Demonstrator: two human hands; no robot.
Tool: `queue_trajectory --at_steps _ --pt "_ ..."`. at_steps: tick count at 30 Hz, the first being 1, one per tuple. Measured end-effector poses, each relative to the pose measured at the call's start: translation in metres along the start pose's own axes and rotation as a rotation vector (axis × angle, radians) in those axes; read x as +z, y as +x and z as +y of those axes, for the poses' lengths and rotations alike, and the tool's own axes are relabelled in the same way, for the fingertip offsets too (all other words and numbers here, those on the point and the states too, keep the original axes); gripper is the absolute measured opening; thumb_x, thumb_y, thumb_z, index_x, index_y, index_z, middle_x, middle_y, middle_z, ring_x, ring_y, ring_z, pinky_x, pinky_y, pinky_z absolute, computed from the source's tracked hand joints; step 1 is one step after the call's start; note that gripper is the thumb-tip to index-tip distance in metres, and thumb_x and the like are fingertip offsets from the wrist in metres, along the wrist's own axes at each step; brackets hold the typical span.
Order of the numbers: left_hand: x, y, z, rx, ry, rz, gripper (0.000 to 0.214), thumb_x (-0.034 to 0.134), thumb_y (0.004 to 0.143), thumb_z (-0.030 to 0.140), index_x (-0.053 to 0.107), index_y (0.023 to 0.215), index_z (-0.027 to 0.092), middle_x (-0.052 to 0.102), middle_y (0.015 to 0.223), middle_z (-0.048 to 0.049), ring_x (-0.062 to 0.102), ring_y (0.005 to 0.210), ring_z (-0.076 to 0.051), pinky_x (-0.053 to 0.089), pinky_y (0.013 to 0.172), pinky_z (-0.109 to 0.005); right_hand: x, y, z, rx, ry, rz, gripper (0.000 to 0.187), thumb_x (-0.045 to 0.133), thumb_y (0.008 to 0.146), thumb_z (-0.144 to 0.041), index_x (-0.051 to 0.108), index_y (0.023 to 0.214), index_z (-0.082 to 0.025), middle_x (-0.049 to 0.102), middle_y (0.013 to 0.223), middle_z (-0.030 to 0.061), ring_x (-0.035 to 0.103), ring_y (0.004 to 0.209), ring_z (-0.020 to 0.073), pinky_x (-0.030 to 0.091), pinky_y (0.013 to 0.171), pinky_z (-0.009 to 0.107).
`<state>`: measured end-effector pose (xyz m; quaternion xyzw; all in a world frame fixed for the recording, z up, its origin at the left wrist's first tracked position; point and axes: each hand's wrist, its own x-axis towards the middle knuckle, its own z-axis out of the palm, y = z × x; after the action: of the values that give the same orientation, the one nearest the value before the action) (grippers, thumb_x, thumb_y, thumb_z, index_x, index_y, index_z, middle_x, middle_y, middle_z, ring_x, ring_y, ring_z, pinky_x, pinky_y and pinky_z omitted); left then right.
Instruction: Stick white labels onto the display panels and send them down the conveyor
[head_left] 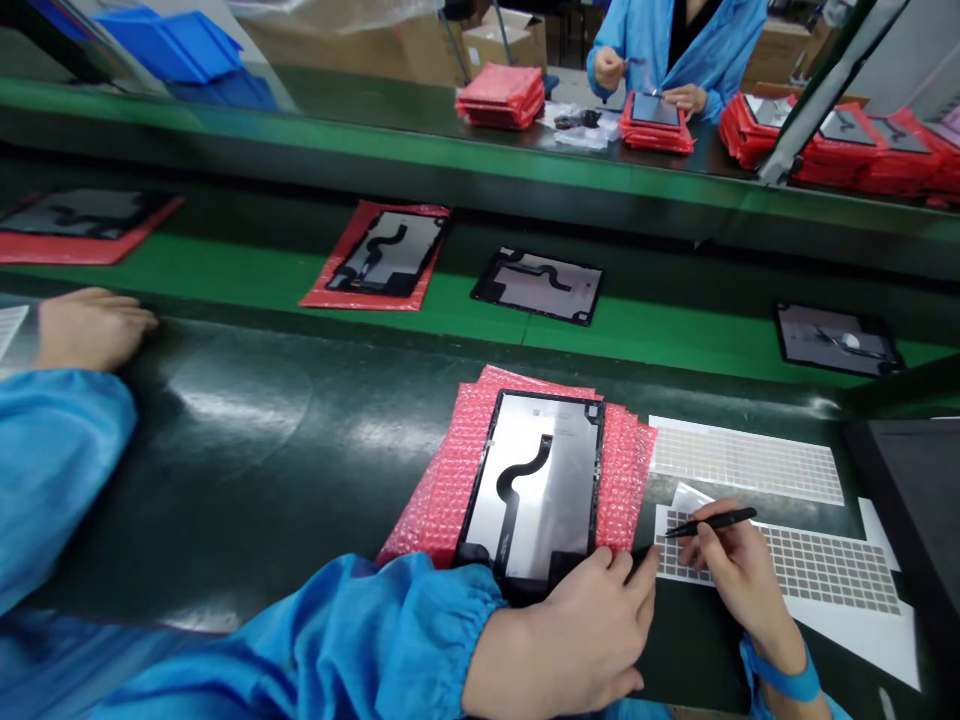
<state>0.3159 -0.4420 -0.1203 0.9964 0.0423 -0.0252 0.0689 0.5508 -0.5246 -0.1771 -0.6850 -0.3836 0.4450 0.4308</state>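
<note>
My right hand (pixel 739 575) grips black tweezers (pixel 716 522), their tips at the left part of a white sheet of small grey square stickers (pixel 832 570). My left hand (pixel 574 640) lies at the lower right corner of a tablet screen panel (pixel 559 500), fingers stretched toward the sheet's left edge, thumb apart. Whether its fingertips touch the sheet I cannot tell. Silver back up, with a curved black flex cable (pixel 514 480), the panel rests on a stack of pink bubble-wrap bags (pixel 622 470). A blue band circles my right wrist.
Another sticker sheet (pixel 750 465) lies behind. On the green conveyor belt (pixel 652 340) are several panels, including one (pixel 544 285) without a bag. A co-worker's hand (pixel 94 328) rests at left. Across the line, a person (pixel 675 60) handles a panel beside red bag stacks (pixel 501 97).
</note>
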Motion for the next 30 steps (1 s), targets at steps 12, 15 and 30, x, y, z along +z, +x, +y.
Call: queue_trajectory --at_steps 12,15,30 --pt "0.006 0.001 0.002 0.001 0.003 0.03 0.065 0.058 0.097 0.062 0.07 0.129 0.006 0.057 0.149 -0.0273 0.064 0.103 -0.033 0.042 0.082 -0.041 -0.003 0.004 -0.004 0.03 0.039 -0.007 0.035 0.066 0.101 -0.056 0.056 0.106 -0.023 0.074 0.076 0.0033 0.072 0.061 0.0209 0.056 0.055 0.031" --pt "0.009 0.002 0.004 -0.003 0.015 0.054 0.061 0.058 0.098 0.059 0.071 0.126 0.007 0.058 0.147 -0.027 0.063 0.105 -0.034 0.042 0.083 -0.042 -0.005 0.005 -0.004 0.045 0.051 0.012 0.038 0.067 0.099 -0.058 0.056 0.107 -0.023 0.073 0.072 0.0026 0.073 0.06 0.0223 0.057 0.055 0.032" --pt "0.004 -0.004 -0.002 0.0 -0.024 0.151 0.054 0.061 0.097 0.055 0.072 0.116 0.006 0.068 0.123 -0.0247 0.06 0.102 -0.032 0.04 0.084 -0.043 -0.007 0.015 -0.026 0.031 0.247 0.077 0.024 0.071 0.097 -0.046 0.06 0.099 -0.025 0.076 0.07 0.0027 0.07 0.05 0.024 0.057 0.052 0.036"
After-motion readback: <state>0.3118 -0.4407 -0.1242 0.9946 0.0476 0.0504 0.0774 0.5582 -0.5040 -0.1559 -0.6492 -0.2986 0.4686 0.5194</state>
